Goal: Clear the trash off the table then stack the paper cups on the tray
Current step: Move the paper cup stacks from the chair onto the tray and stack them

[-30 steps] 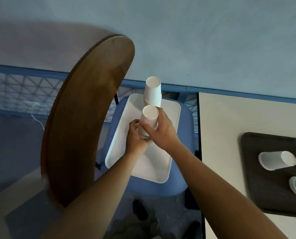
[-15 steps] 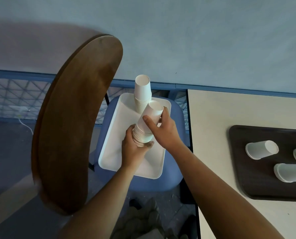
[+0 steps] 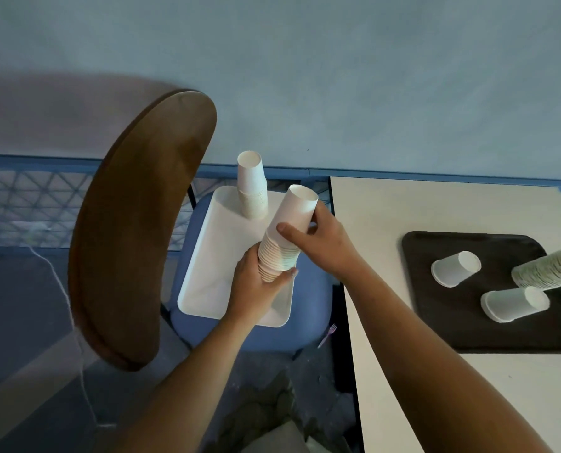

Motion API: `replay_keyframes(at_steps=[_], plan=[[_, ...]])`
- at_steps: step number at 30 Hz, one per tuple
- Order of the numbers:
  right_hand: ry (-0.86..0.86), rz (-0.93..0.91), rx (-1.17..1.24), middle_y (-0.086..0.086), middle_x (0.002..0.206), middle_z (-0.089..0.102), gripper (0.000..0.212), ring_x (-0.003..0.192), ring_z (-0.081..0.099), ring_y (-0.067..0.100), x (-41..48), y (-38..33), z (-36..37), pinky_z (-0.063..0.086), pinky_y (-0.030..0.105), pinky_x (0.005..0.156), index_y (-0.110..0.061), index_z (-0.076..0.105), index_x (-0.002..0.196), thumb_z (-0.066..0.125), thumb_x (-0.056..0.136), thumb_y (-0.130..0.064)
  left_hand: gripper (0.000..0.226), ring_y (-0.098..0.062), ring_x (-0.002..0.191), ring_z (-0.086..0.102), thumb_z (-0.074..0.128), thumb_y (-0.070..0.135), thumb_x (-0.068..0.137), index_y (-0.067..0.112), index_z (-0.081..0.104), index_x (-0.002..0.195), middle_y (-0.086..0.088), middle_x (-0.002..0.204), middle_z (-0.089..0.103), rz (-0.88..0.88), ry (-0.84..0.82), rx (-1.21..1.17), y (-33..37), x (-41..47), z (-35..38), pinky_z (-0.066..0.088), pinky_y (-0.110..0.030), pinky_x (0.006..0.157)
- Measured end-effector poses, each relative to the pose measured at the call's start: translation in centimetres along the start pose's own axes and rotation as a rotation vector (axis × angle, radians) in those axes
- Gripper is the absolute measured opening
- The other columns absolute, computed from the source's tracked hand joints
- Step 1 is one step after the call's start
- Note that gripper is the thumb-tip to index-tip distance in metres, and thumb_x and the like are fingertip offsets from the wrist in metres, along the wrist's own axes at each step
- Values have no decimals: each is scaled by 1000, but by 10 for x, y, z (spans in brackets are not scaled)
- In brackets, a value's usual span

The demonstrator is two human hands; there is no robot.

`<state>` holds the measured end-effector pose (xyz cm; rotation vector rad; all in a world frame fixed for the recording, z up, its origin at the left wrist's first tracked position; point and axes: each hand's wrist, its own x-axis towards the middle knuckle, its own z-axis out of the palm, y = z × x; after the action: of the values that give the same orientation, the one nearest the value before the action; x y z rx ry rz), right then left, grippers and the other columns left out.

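Note:
A stack of white paper cups (image 3: 285,230) is tilted above the white tray (image 3: 213,256), which lies on a blue chair seat. My left hand (image 3: 256,286) grips the stack's lower end and my right hand (image 3: 318,243) holds its upper part. A second cup stack (image 3: 252,186) stands upright at the tray's far end. On the table to the right, two single white cups (image 3: 455,268) (image 3: 514,304) lie on their sides on a dark tray (image 3: 488,331), beside a patterned cup stack (image 3: 550,269) lying at the right edge.
The chair's brown wooden back (image 3: 135,230) rises left of the white tray. A small purple fork (image 3: 327,335) lies on the blue seat (image 3: 308,308) near the table's edge. The cream table (image 3: 403,207) reaches right; a blue wall stands behind.
The held stack has been lifted off the tray and tilted to the right. The view has shifted right, bringing the patterned cup stack on the dark tray into sight.

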<state>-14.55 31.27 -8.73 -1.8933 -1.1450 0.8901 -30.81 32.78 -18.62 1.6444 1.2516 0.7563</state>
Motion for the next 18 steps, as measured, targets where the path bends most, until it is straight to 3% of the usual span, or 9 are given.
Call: replay_keyframes(at_steps=[5, 9, 15, 18], plan=[[43, -28, -42, -11, 107, 62, 55, 98, 65, 14, -33, -2, -8, 57, 38, 87, -24, 52, 120, 79, 81, -50, 88, -6, 107, 67, 94, 52, 64, 37, 46, 137, 17, 121, 68, -101, -80, -88, 21, -21, 5, 56, -26, 85], [58, -86, -64, -10, 107, 63, 51, 96, 63, 12, -60, 3, -30, 52, 28, 81, -23, 55, 118, 80, 81, -48, 81, 6, 99, 65, 98, 37, 64, 36, 51, 129, 21, 111, 69, -159, -181, -41, 32, -43, 12, 48, -6, 69], [69, -123, -63, -13, 104, 59, 57, 92, 62, 8, -107, 20, -79, 49, 18, 74, -21, 53, 124, 79, 82, -50, 74, -11, 106, 69, 91, 48, 64, 30, 59, 128, 12, 116, 72, -119, -219, -42, 53, -88, 46, 60, -33, 88], [93, -138, -69, -12, 103, 59, 58, 90, 63, 9, -138, 34, -106, 49, 18, 71, -20, 54, 123, 79, 81, -51, 67, -9, 106, 68, 91, 38, 69, 31, 56, 126, 12, 113, 71, -120, -205, -66, 73, -118, 75, 57, -24, 83]])
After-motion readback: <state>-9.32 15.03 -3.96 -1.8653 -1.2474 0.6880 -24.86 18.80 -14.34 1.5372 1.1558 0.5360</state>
